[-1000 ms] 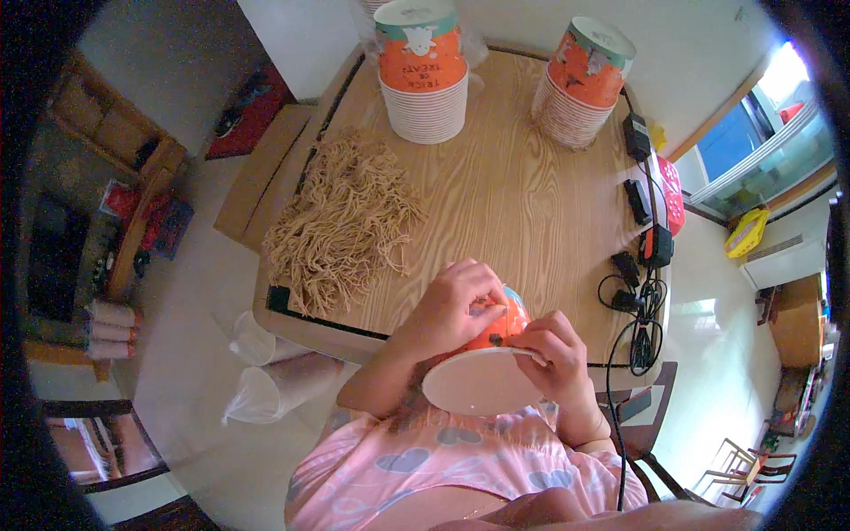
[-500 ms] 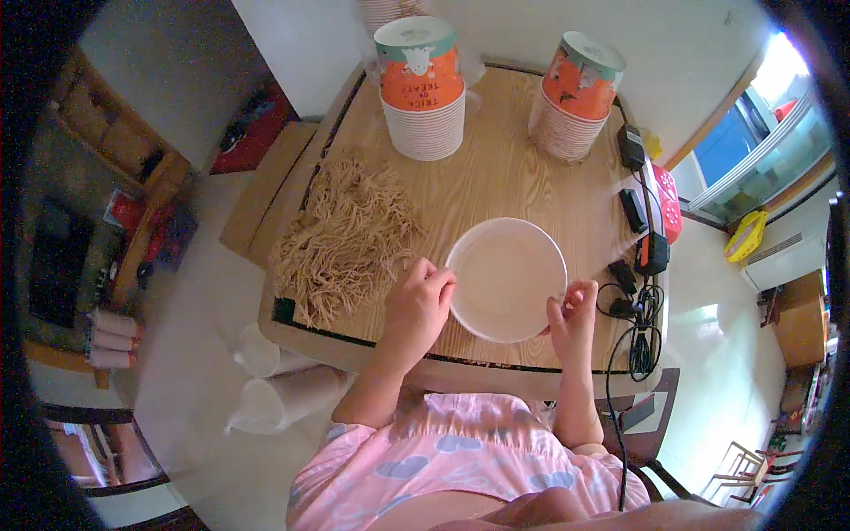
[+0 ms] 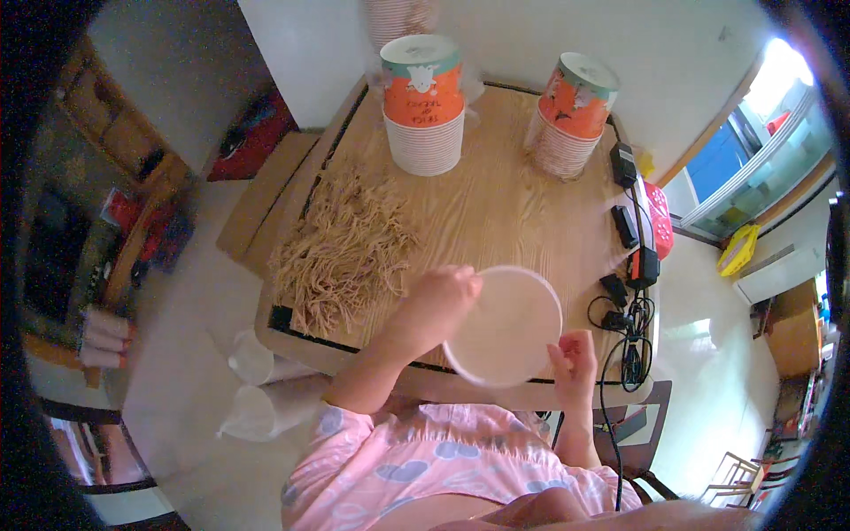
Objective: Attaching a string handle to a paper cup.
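A round white bowl is held over the near edge of the wooden table, its pale inside facing up. My left hand grips the bowl's left rim. My right hand holds the lower right rim with the fingers curled. A heap of dry tan noodles lies on the table just left of my left hand.
Two tall stacks of orange and white paper bowls stand at the table's far side. Black chargers, a power strip and tangled cables run along the right edge. A cardboard box and clear plastic bags sit on the floor at left.
The bowl was held close to my body with its orange side showing. It has since been turned open side up and lowered flat over the table's near edge, both hands on its rim.
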The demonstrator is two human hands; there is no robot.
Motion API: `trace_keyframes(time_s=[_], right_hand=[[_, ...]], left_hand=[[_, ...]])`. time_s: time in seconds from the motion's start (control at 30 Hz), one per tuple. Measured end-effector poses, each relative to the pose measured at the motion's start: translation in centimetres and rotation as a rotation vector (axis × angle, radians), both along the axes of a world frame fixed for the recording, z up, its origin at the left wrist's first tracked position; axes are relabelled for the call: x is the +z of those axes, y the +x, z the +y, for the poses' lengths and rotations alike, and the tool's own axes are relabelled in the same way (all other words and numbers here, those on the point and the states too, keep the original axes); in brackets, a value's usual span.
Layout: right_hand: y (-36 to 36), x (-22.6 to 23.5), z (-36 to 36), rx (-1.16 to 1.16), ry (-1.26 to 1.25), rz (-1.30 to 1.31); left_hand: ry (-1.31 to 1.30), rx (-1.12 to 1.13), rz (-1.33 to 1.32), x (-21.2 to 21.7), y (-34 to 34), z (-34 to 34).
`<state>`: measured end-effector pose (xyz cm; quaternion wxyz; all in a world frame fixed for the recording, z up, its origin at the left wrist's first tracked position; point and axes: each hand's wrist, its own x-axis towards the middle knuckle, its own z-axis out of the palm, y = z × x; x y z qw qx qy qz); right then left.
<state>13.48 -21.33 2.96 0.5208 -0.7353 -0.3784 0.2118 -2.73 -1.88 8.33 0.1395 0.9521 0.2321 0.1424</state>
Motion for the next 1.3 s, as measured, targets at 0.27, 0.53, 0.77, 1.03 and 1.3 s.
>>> trace_keyframes(time_s=[0.27, 0.53, 0.77, 1.03, 1.3], right_hand=[[-0.9, 3.5, 3.2, 0.149, 0.09, -0.202], [-1.0, 4.0, 3.0, 0.228, -0.004, 0.16], [-1.2, 5.3, 3.7, 0.355, -0.04, 0.54], [-0.9, 3.4, 5.3, 0.44, 0.173, 0.658], [-0.7, 3.8, 5.9, 0.415, 0.263, 0.692]], left_hand=[[0.295, -0.25, 0.1, -2.6, 4.6, -1.3], [0.08, -0.217, -0.387, -0.7, 1.1, -5.9], [0.183, -0.326, -0.558, -0.7, 0.8, -7.3], [0.188, -0.293, -0.455, -1.4, -0.1, -7.4], [0.117, -0.295, -0.448, -2.6, -0.3, -7.2]])
